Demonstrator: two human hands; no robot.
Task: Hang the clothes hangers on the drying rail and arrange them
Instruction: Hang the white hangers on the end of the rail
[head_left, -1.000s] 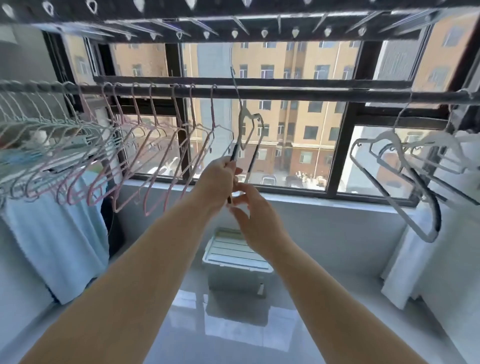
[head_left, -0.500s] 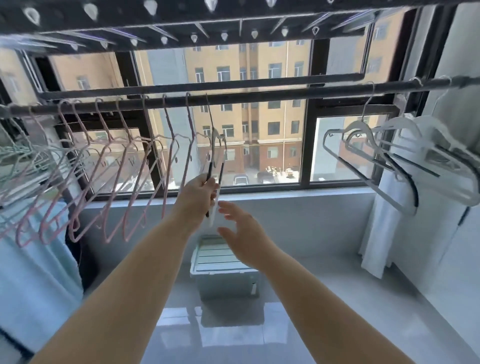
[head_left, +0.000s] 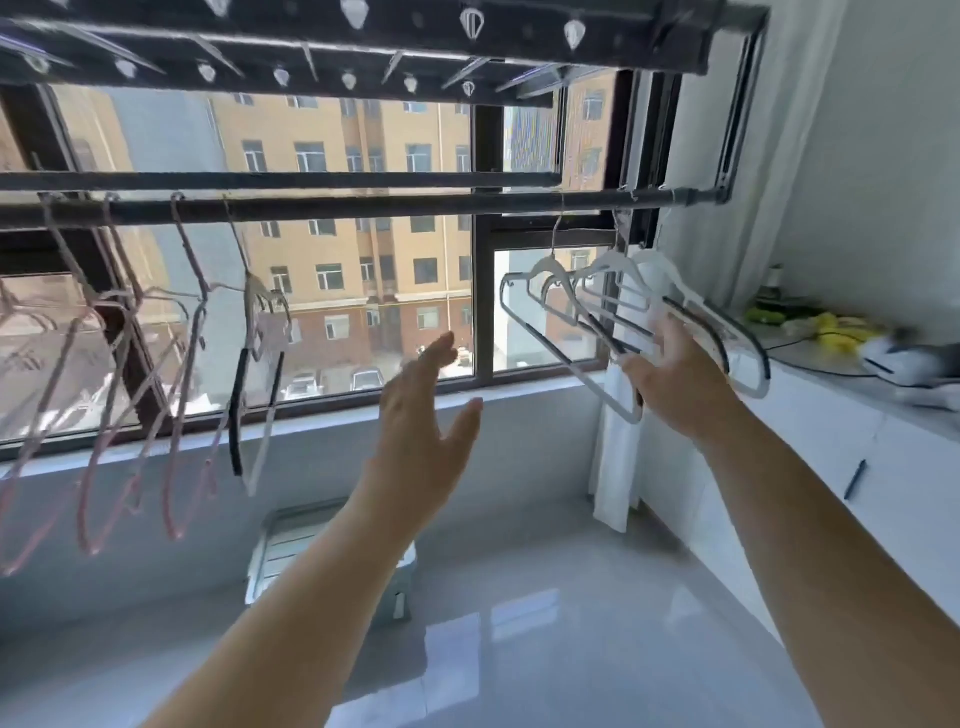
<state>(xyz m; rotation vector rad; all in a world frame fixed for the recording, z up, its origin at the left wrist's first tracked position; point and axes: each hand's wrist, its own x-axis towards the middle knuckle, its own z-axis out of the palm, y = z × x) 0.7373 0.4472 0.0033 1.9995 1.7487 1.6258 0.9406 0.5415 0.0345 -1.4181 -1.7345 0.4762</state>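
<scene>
The fingers (head_left: 670, 338) of the right hand (head_left: 675, 382) are shown spread and reaching among the lower bars of the white hangers (head_left: 613, 306) at the right end of the drying rail (head_left: 363, 206); contact with a bar is suggested, but a closed grip cannot be confirmed because of blur. The fingers (head_left: 441, 351) of the left hand (head_left: 421, 415) are extended and loosely parted, with nothing held, in the open gap between the two groups of hangers. Both forearms are raised forward and upward from the lower edge of the view, the left toward the middle of the rail, the right toward its right end.

A black-and-white hanger (head_left: 260, 364) is seen hooked on the rail just right of the pink hangers (head_left: 119, 395), which are hung in a row toward the left. All visible hangers are thus already on the rail. The hanging is judged largely done; what remains appears to be arrangement, the white group being bunched and tilted well apart from the left row. A bench (head_left: 831, 410) along the right wall carries blurred items, and a lidded box (head_left: 291, 540) stands on the floor below the window.
</scene>
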